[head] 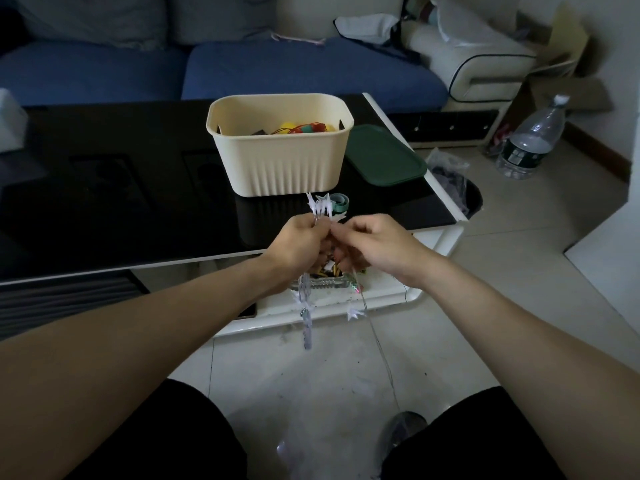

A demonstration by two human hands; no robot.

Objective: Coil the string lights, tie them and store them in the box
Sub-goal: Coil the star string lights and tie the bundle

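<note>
The blue sofa (pixel 242 67) runs across the far side, well beyond both hands, and the dark glossy desk (pixel 121 188) lies between it and the fingers. On the desk, just past the hands, stands the cream ribbed box (pixel 280 157), open at the top with colourful bits showing inside; a green lid (pixel 386 155) lies flat beside it, out past the right hand. A clear bottle (pixel 531 140) stands on the tiled floor far off on that same side, and a dark bin (pixel 464 192) with a bag in it sits at the desk's corner. The left hand (pixel 298 245) grips a bunch of the lights (pixel 322 206), its fingers curled round the gathered strands so that white star shapes stick up above the fist and more stars and wire hang down below it. The right hand (pixel 375 245) is touching distance from the left, its fingers (pixel 341 232) pinching the thin wire close to the bunch; a loose strand trails from it down toward the floor between the knees. A small teal tie (pixel 338 199) lies looped on the desk just beyond the fingers, in front of the box.
</note>
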